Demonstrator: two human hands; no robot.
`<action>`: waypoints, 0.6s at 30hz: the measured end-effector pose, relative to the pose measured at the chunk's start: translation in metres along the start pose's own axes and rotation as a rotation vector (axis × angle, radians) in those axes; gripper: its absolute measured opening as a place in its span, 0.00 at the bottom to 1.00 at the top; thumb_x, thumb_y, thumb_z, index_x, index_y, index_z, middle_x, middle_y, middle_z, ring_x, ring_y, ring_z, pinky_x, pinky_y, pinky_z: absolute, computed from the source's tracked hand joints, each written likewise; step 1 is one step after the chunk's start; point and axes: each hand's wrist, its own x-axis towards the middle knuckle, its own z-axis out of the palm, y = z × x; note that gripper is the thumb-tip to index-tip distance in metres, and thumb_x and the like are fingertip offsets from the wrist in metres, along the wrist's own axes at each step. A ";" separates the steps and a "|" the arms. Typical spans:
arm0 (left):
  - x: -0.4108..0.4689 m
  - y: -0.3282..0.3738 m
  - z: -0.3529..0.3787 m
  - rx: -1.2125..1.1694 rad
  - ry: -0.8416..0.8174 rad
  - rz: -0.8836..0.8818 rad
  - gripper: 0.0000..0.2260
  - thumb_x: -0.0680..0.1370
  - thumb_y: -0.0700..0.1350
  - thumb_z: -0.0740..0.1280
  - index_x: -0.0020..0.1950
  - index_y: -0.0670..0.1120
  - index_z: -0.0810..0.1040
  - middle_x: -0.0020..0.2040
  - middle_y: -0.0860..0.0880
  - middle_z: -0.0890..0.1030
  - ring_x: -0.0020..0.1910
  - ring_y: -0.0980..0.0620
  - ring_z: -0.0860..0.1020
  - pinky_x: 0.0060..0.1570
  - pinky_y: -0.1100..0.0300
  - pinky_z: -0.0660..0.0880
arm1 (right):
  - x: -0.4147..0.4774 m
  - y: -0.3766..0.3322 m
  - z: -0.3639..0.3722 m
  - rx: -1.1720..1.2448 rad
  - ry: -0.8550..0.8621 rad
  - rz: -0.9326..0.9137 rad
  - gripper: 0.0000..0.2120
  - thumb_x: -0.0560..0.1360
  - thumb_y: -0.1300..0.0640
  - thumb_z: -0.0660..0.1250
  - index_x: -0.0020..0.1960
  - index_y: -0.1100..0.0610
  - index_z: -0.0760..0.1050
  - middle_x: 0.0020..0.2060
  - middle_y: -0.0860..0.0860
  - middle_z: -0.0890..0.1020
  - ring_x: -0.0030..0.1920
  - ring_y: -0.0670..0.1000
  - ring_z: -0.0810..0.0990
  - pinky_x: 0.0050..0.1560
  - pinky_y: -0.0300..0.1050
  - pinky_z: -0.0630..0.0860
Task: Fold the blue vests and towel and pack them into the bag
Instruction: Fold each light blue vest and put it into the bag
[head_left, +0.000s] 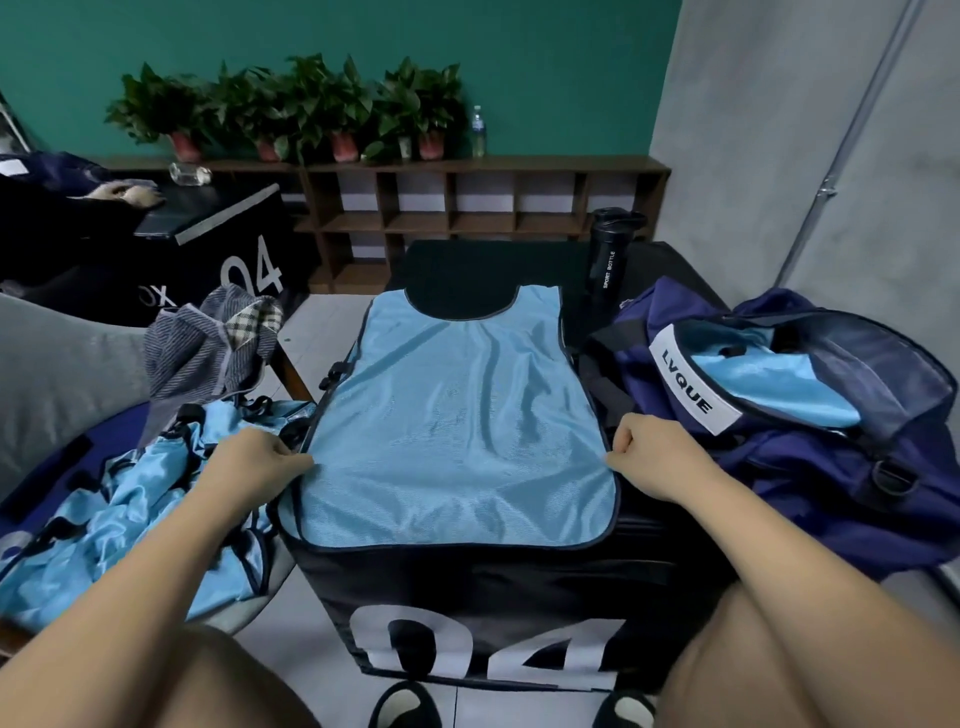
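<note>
**Trainee:** Describe the station.

**Instructor:** A room with a green wall and a pale tiled floor. The worktop (467, 587) is a black box marked 04, directly in front of the seated person. One blue vest (457, 431) lies spread flat on it, with the hem at 6 o'clock and the neck opening at 12 o'clock.

**Trainee:** Hand status?

**Instructor:** The left hand (249, 462) pinches the vest's side edge at 9 o'clock. The right hand (649, 452) pinches the opposite edge at 3 o'clock. Both are clenched on fabric, nearer the hem than the neck.

**Trainee:** Procedure for this step?

**Instructor:** By the layout, the fold has not yet begun.
1. Draw both edges outward to clear the ripples across the middle.
2. Carry one side to the centre line and lay the other over it.
3. Align the dark binding.
4. Press each crease flat before letting go. The mesh looks slippery and is likely to slide open.

**Trainee:** Remaining items?

**Instructor:** Unfolded vests (130, 519) lie heaped at 8 o'clock. The navy bag (831, 493) sits open at 3 o'clock, just beside the right hand, with a folded vest (769, 384) showing inside. The striped towel (208, 348) lies at 10 o'clock, beyond the heap. A black sport bottle (610, 260) stands at 1 o'clock. Farthest, a wooden shelf (467, 208) carries potted plants (291, 109).
</note>
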 end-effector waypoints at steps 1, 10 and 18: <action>-0.001 0.001 0.001 0.027 -0.002 0.006 0.15 0.76 0.53 0.77 0.42 0.41 0.84 0.37 0.42 0.84 0.38 0.45 0.80 0.37 0.53 0.74 | -0.001 -0.001 0.000 0.009 -0.004 -0.005 0.06 0.76 0.52 0.71 0.43 0.50 0.75 0.42 0.47 0.83 0.48 0.53 0.81 0.54 0.52 0.79; -0.039 0.071 0.025 0.012 0.213 0.447 0.10 0.76 0.50 0.74 0.49 0.51 0.74 0.42 0.52 0.76 0.38 0.51 0.77 0.36 0.52 0.75 | -0.001 -0.005 -0.001 0.140 -0.019 0.000 0.06 0.76 0.55 0.70 0.46 0.58 0.79 0.43 0.48 0.84 0.47 0.51 0.81 0.48 0.47 0.75; -0.096 0.160 0.075 -0.128 0.049 0.780 0.12 0.75 0.63 0.65 0.52 0.57 0.75 0.42 0.57 0.75 0.41 0.56 0.76 0.43 0.51 0.78 | 0.000 -0.025 0.001 0.659 -0.064 0.049 0.06 0.78 0.59 0.74 0.45 0.61 0.80 0.34 0.54 0.83 0.29 0.48 0.80 0.29 0.42 0.70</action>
